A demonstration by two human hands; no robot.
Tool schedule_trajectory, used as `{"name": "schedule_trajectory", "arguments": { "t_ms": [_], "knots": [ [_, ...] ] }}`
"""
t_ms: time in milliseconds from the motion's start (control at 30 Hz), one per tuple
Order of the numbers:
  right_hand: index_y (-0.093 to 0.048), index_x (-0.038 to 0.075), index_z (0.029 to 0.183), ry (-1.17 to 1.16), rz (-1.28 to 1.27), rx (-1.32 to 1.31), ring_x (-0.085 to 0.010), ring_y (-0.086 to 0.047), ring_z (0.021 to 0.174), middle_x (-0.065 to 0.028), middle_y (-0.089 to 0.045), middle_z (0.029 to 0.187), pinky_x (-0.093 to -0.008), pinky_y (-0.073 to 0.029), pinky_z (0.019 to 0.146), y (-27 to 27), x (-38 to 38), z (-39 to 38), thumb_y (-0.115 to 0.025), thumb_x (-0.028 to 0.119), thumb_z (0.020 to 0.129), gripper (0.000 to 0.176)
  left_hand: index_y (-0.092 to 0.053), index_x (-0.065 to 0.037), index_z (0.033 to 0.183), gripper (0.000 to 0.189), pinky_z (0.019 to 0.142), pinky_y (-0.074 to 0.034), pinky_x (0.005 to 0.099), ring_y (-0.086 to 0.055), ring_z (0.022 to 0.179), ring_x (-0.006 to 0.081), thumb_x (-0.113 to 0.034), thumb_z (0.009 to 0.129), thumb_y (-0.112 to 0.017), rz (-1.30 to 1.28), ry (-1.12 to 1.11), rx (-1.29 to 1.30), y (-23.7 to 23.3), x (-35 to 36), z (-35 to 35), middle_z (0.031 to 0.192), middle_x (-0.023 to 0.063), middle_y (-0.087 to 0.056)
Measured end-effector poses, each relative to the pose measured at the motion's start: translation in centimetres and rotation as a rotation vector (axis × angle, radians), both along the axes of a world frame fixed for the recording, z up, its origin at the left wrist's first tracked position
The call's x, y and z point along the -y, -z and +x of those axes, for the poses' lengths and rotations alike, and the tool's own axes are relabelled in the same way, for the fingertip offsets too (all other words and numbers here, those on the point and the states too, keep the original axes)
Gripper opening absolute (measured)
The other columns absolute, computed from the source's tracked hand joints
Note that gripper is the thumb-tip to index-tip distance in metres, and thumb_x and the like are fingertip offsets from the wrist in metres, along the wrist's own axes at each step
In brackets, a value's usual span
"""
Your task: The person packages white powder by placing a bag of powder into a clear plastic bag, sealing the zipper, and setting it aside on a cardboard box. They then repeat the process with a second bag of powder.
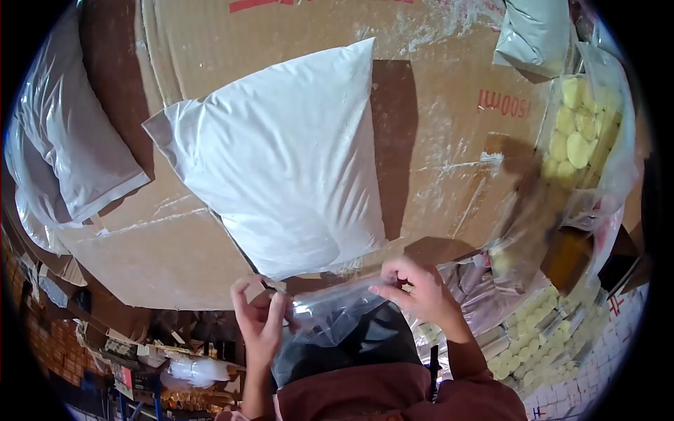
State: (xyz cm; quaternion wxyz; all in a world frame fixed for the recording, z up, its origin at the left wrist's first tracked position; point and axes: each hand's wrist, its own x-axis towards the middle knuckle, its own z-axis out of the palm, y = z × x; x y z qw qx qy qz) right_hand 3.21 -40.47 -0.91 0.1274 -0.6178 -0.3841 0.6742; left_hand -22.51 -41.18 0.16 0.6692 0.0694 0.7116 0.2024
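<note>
A clear plastic bag [335,314] is stretched between my two hands, in front of my lap and just off the near edge of the cardboard. My left hand [258,319] pinches one end of it between thumb and fingers. At the other end, my right hand [420,291] grips the plastic with curled fingers and thumb. Beyond them a large, full white bag [281,161] lies flat on the cardboard [449,175], its lower edge close to my hands. What fills the white bag is hidden.
More filled white bags lie at the left [77,133] and one filled bag [537,35] at the upper right. Clear packs of pale yellow round pieces [579,130] line the right edge. A brown box [569,256] stands near them. Clutter fills the floor at lower left.
</note>
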Motion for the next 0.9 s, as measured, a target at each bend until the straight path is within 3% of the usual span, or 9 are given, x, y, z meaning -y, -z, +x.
{"name": "schedule_trajectory", "arguments": {
  "t_ms": [67,300,333,467,633,700,767,867,900],
  "knots": [
    [-0.045,-0.002,0.120,0.215,-0.018,0.066,-0.0106,-0.058,0.067,-0.0073,-0.059,0.074,-0.0232,-0.048,0.062,0.3,0.7,-1.3,-0.075,0.007,0.081,0.050,-0.030,-0.006,0.131,0.042,0.044,-0.042,0.0233,-0.052,0.053,0.0095,-0.006,0.095,-0.052,0.104,-0.022,-0.227,-0.2,0.0,2.8,0.072,0.0076,-0.059],
    [-0.053,-0.002,0.112,0.223,0.069,0.329,-0.0093,-0.058,0.061,-0.0064,-0.060,0.069,-0.0236,-0.048,0.057,1.1,-0.8,-3.4,-0.072,0.010,0.084,0.036,-0.058,0.000,0.106,0.023,0.038,-0.030,0.0201,-0.039,0.049,0.0015,-0.020,0.100,-0.049,0.087,-0.111,-0.441,1.0,-1.0,4.8,0.067,-0.0031,-0.050],
    [-0.059,-0.002,0.099,0.298,0.001,0.315,-0.0067,-0.052,0.059,-0.0032,-0.055,0.062,-0.0224,-0.043,0.053,1.0,-1.8,-3.6,-0.070,0.011,0.086,0.021,-0.060,0.000,0.103,0.023,0.038,-0.030,0.0196,-0.038,0.049,0.0014,-0.020,0.100,-0.049,0.103,-0.079,-0.413,1.3,-0.8,4.0,0.068,-0.0034,-0.051],
    [-0.050,-0.001,0.067,0.236,-0.077,0.175,-0.0008,-0.037,0.057,0.0050,-0.044,0.060,-0.0215,-0.028,0.049,0.6,-3.3,-2.4,-0.071,0.007,0.081,0.027,-0.063,0.002,0.094,0.019,0.047,-0.033,0.0180,-0.042,0.055,0.0012,-0.014,0.097,-0.054,0.051,-0.072,-0.280,0.3,-1.1,1.5,0.067,-0.0047,-0.052],
    [-0.052,0.001,0.062,0.257,-0.188,-0.168,-0.0028,-0.036,0.052,0.0040,-0.041,0.054,-0.0229,-0.027,0.047,-3.6,-5.3,-1.4,-0.077,0.012,0.077,0.031,-0.064,0.005,0.083,0.013,0.052,-0.033,0.0203,-0.046,0.055,0.0052,-0.005,0.087,-0.058,0.186,-0.070,-0.248,-5.1,-1.7,-0.1,0.066,0.0000,-0.058],
    [-0.053,0.001,0.059,0.222,-0.075,-0.247,-0.0018,-0.036,0.052,0.0037,-0.045,0.055,-0.0219,-0.025,0.046,-5.6,-6.2,-0.9,-0.080,0.012,0.073,0.033,-0.064,0.007,0.080,0.013,0.053,-0.035,0.0228,-0.048,0.055,0.0088,-0.005,0.080,-0.059,0.319,-0.151,-0.141,-7.4,-2.3,-0.6,0.065,0.0061,-0.060],
    [-0.060,-0.001,0.062,0.428,-0.207,-0.396,-0.0026,-0.043,0.053,0.0004,-0.056,0.061,-0.0212,-0.027,0.048,-8.3,-6.6,-1.6,-0.084,0.012,0.066,0.028,-0.064,0.008,0.079,0.014,0.053,-0.036,0.0244,-0.050,0.054,0.0110,-0.006,0.079,-0.060,0.505,-0.119,-0.046,-9.3,-3.2,-1.3,0.062,0.0101,-0.060],
    [-0.064,-0.005,0.073,0.504,0.082,-0.660,-0.0047,-0.052,0.061,-0.0025,-0.062,0.069,-0.0202,-0.034,0.053,-9.3,-6.2,-2.9,-0.081,0.006,0.067,0.021,-0.061,0.008,0.074,0.017,0.055,-0.037,0.0257,-0.054,0.059,0.0149,-0.009,0.077,-0.064,0.680,-0.236,0.120,-11.0,-3.9,-1.6,0.067,0.0155,-0.061],
    [-0.064,-0.005,0.075,0.577,-0.006,-0.631,-0.0047,-0.051,0.062,-0.0023,-0.062,0.070,-0.0201,-0.034,0.053,-9.8,-5.8,-3.3,-0.080,0.007,0.069,0.021,-0.061,0.008,0.073,0.018,0.056,-0.037,0.0252,-0.053,0.060,0.0148,-0.009,0.077,-0.064,0.745,-0.291,0.203,-10.9,-4.4,-1.4,0.069,0.0162,-0.061]
  ]
}}
